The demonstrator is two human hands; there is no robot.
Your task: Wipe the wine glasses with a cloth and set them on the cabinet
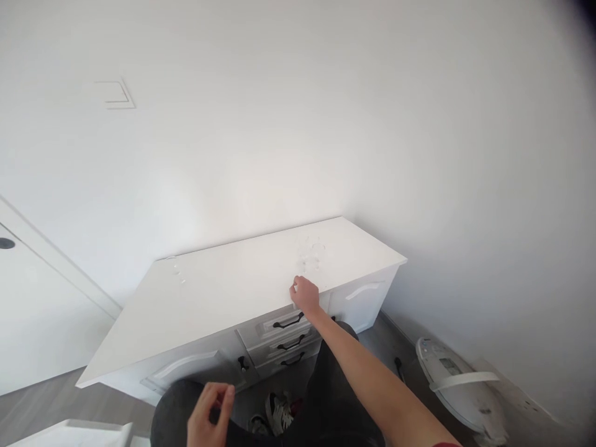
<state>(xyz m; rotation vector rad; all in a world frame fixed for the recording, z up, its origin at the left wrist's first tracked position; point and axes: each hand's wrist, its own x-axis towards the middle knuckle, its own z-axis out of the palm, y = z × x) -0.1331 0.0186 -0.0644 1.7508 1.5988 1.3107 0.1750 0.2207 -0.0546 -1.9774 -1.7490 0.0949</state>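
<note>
My right hand [305, 293] is at the front edge of a white cabinet top [223, 288], above the drawers. Its fingers are curled in, and anything inside them is hidden. Just beyond it, small pale or clear marks or pieces [311, 256] are scattered on the surface, too faint to name. My left hand [210, 413] hovers near my left knee, thumb and fingers bent together, with nothing visible in them. More small clear pieces [179, 273] lie toward the top's left end.
Black handles [288, 321] stick out from the drawers in front of my knees. A white rice-cooker-like appliance [459, 385] with a raised handle stands on the floor at right. A white door [41, 310] is on the left, and a white furniture edge [69, 431] sits lower left.
</note>
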